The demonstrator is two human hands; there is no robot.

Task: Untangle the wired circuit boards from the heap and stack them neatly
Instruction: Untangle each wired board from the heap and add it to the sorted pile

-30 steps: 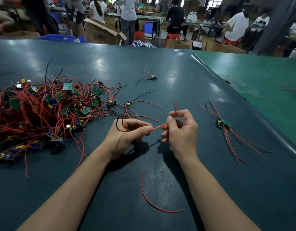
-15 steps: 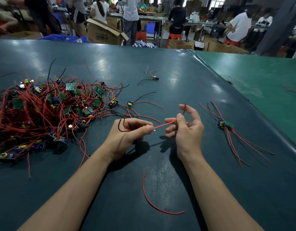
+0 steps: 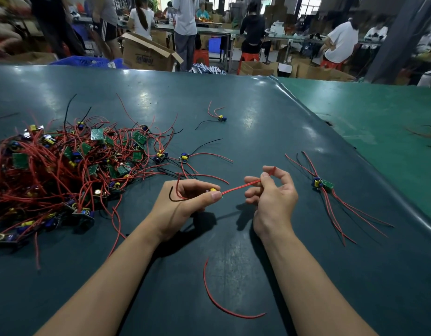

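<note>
Board in hand [image 3: 212, 190] — small, yellow component showing, pinched between thumb and curled fingers of the left hand [image 3: 185, 202], held above the table [image 3: 234, 117] near centre. Its red leads [image 3: 241, 186] run rightward, taut, to the right hand [image 3: 272, 197], which pinches them between thumb and forefinger; the other fingers are loosely spread.

Change over the last second: the right hand has slid out along the leads and moved right, so the span of wire between the hands is longer and straighter. I judge the leads are being drawn smooth and this board is free of the tangle, about ready to set down.

Outward: the heap [image 3: 64, 170] lies left, well apart from the hands and still large. Two loose boards [image 3: 184, 157] sit at its right edge. One sorted board [image 3: 322, 184] lies right of the right hand, leads fanned towards the near side — the stack has barely begun. A stray red wire [image 3: 221, 304] curls near, between the forearms. Another single board [image 3: 221, 118] lies far.
</note>
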